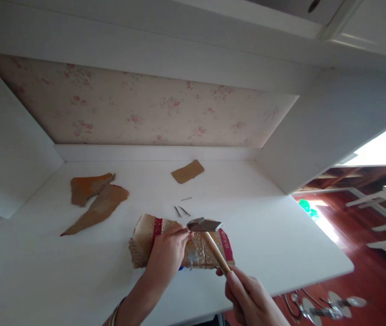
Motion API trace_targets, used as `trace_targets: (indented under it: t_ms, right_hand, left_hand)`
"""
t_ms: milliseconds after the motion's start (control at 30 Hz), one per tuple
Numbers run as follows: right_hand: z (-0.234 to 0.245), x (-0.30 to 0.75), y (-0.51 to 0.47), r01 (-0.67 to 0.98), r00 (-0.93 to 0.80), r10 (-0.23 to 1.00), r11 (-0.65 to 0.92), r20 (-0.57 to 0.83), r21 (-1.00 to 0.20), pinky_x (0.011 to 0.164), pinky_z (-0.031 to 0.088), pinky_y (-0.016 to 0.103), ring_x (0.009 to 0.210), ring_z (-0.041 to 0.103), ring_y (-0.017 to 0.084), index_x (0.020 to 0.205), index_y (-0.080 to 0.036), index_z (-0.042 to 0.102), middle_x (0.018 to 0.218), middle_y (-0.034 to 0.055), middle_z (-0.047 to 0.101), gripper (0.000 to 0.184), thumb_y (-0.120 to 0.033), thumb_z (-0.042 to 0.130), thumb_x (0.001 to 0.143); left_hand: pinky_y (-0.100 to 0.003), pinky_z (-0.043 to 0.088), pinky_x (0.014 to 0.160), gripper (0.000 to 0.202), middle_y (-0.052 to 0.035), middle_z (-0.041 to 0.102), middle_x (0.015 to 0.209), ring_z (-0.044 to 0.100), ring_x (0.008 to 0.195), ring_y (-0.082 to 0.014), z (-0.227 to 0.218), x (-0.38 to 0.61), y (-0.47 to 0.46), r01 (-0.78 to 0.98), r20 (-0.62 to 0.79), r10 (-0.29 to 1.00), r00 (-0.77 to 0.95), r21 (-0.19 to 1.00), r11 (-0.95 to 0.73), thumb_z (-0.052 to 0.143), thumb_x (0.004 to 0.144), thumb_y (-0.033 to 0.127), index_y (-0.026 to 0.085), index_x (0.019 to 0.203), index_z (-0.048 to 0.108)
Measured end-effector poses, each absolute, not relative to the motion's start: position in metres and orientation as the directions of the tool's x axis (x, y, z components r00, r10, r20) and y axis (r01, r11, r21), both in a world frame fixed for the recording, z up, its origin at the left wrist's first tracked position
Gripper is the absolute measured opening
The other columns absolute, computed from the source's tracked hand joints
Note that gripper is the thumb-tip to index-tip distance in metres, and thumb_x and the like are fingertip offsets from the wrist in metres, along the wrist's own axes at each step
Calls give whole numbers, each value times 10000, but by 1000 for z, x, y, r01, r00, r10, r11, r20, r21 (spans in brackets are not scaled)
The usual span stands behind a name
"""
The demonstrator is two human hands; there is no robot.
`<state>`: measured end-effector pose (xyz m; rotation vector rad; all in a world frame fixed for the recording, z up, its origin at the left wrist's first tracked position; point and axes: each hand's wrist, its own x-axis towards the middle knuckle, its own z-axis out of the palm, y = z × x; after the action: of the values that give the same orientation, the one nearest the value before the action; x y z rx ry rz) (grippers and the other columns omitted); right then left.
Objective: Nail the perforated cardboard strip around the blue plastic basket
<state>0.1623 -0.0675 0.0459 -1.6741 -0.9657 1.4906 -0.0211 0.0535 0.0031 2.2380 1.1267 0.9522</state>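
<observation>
My right hand (247,294) is wrapped round the wooden handle of a hammer (218,253). The steel head sits just right of my left fingertips, over a torn piece of cardboard (145,231) with red printed bands, many small holes and some clear tape. On that cardboard rests my left hand (171,246), thumb and fingers pinched together; whatever they hold is too small and too covered to make out. Behind the cardboard, three loose nails lie on the white tabletop: one nail (186,198) farther back and two nails (177,211) closer in.
Torn brown cardboard scraps (106,203) lie to the left, and a small brown rectangle (188,171) lies at the back. White side panels and a flowered back panel (166,108) enclose the white tabletop (274,231). Its right edge drops to a reddish floor with white chairs (383,217).
</observation>
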Motion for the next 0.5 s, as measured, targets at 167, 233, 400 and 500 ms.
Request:
trace_targets:
  t_ms: [167,233,400,500]
  right_hand:
    - [42,163,-67,102,62,871,-492,-488,-865,405,213,191,456,287,64,968,-188,624,594,-74,351,724,-851,432,751]
    - [42,163,-67,108,49,872,-489,-487,-865,401,217,189,449,282,61,947,-180,631,587,-75,346,722,-848,442,750]
    - [43,161,-69,92,77,860,-509,-504,-856,372,202,175,454,269,65,986,-186,643,582,-70,349,741,-856,438,745]
    - [44,160,-71,90,71,870,-492,-487,-866,378,203,174,441,268,55,989,-175,644,566,-77,346,729,-839,449,759]
  left_hand:
    - [-201,499,663,235,-9,663,757,665,691,-121,4,-21,54,533,337,837,432,653,-538,501,947,158,174,765,650]
    - [-199,494,672,232,-10,677,780,667,713,-124,4,-21,54,544,315,839,444,649,-532,503,944,155,184,780,665]
    - [-192,478,685,233,-8,663,760,651,707,-115,2,-22,53,548,290,851,438,664,-509,502,949,167,176,771,653]
    - [-186,475,691,210,-8,669,779,655,729,-115,2,-22,53,537,290,846,448,669,-514,513,941,154,177,789,656]
